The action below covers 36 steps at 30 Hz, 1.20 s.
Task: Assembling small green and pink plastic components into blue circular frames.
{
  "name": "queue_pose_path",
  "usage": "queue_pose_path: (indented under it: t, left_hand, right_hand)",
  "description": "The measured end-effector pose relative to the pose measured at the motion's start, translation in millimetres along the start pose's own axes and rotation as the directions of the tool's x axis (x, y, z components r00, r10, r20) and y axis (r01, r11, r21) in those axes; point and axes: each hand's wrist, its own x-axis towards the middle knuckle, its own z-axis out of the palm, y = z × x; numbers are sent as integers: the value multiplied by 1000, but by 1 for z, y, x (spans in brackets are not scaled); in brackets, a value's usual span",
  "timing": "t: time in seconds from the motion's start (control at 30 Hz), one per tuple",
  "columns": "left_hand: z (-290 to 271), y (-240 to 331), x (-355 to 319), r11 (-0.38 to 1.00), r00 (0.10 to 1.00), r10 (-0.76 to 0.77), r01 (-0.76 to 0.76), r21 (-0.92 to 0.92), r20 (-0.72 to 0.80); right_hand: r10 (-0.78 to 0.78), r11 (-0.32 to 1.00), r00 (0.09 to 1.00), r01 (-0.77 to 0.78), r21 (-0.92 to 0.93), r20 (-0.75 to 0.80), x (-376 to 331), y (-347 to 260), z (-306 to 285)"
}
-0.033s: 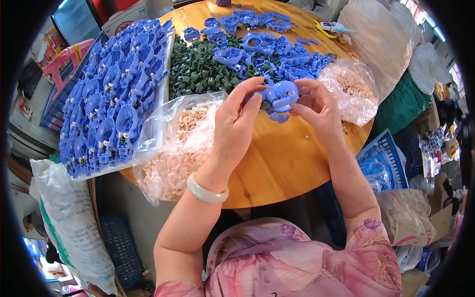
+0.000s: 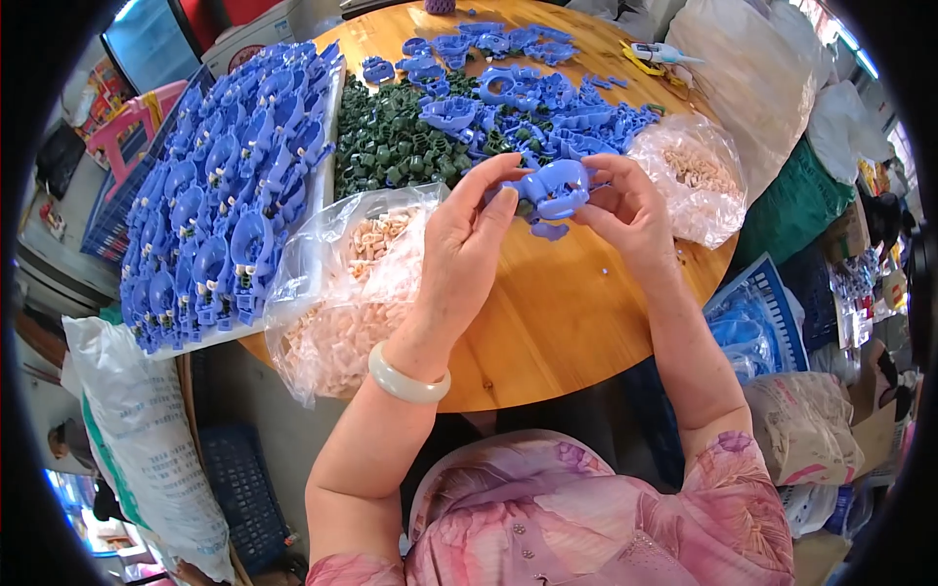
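Observation:
Above the round wooden table, both of my hands grip one glossy blue plastic part [image 2: 557, 188]. My left hand [image 2: 469, 230], with a pale bangle [image 2: 408, 379] on its wrist, pinches the part's left side between thumb and fingers. A bit of dark green shows beside that thumb. On the other side, my right hand [image 2: 633, 207] has its thumb and fingertips closed on the part's right edge. Just beyond the hands lies a heap of blue plastic parts [image 2: 576, 122], next to a pile of dark green pieces [image 2: 410, 137].
Rows of blue assemblies cover a white board [image 2: 330, 146] at left. A clear bag [image 2: 342, 322] of small pale pink pieces lies by my left forearm, another bag [image 2: 689, 181] at right. A glue gun [image 2: 664, 54] rests at the far right of the wooden table [image 2: 547, 342].
The blue part has turned slightly between my fingers, and its opening shows less now. Both hands stay in nearly the same place.

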Motion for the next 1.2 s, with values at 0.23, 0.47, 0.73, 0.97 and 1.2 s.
queue_pose_path:
  t: [0.23,0.47,0.73,0.97,1.2]
  left_hand:
    - [0,19,1,898,997,14,-45,437,75]
    - [-17,57,-4,823,977,-183,89,561,113]
    - [-109,128,9,556,995,97,-51,829,-4]
    - [-256,182,74,173,930,237,244,954,-281]
    - [-337,191,138,38,835,392,405,913,-387]
  right_hand:
    - [-269,950,962,272,-154,38,2,-3,-8]
    - [-329,931,944,329,-157,31,-2,-14,4]
    - [-198,925,979,203,-321,49,0,3,-2]
    - [-215,893,976,213,-398,40,5,13,1]
    - [-158,884,985,173,-434,69,9,14,5]
